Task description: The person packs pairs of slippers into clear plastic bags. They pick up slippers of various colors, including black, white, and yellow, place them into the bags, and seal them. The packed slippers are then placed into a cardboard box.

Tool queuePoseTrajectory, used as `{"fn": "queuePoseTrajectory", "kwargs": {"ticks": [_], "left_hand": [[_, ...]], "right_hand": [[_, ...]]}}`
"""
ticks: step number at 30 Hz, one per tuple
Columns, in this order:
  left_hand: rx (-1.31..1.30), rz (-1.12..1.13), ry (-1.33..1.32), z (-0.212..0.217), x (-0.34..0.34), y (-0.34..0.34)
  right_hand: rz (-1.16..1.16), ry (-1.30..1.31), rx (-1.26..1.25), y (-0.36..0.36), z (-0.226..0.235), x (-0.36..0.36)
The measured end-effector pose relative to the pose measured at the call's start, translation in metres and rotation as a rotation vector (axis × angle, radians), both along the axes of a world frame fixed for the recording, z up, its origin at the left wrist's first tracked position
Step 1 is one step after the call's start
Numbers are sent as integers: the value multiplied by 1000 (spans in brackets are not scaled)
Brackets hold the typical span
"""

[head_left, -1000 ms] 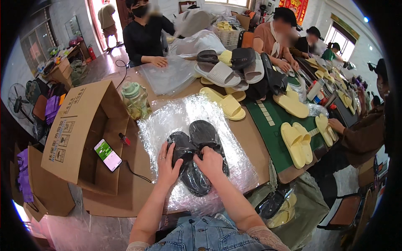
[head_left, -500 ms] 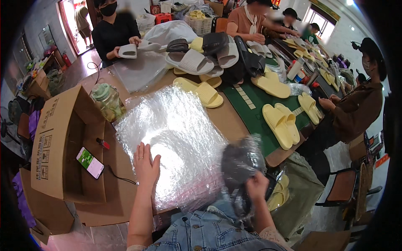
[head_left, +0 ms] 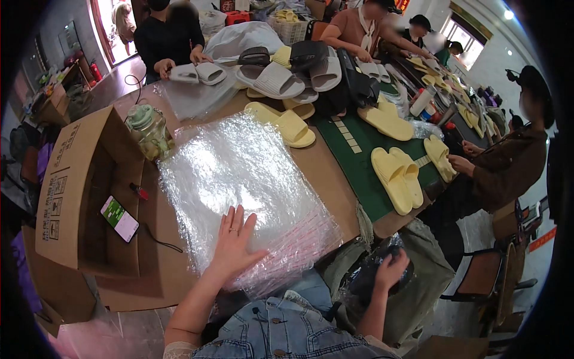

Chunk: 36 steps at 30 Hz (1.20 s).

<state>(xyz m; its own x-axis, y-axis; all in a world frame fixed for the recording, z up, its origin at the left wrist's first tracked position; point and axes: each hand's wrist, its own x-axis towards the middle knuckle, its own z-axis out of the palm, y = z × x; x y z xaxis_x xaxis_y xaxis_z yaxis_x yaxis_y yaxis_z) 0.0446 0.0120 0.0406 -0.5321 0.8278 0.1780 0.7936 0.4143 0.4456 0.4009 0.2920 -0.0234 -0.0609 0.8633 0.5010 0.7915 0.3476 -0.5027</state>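
The left hand (head_left: 235,244) lay flat, fingers straight, on clear plastic bags (head_left: 233,170) mid-frame. At lower right, the right hand (head_left: 391,269), fingers half curled, was at the bagged black slippers (head_left: 365,279) in the greenish sack (head_left: 431,263) (whether it gripped them, I cannot tell).

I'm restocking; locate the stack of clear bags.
Head view, centre: the clear bag stack lies on the table under the left hand, right of the cardboard box.

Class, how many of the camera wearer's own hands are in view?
2: the left hand lies spread on the clear plastic stack; the right hand is at a dark plastic-wrapped bundle. Neither is hidden.
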Motion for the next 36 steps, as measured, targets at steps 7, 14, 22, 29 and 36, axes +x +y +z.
{"fn": "queuePoseTrajectory", "kwargs": {"ticks": [7,14,22,29,36], "left_hand": [[214,-3,26,-37,-4,-2],[285,-9,-134,-35,-9,-6],[291,-6,-154,-32,-8,-7],[278,-1,-149,-26,-8,-5],[315,-6,-197,-31,-11,-7]], "right_hand": [[932,319,-332,-18,102,-180],[967,319,-1103,-7,108,-236],[1134,545,-1015,-41,119,-256],[910,571,-1053,-43,106,-278],[935,652,-966,-36,87,-282]]}}
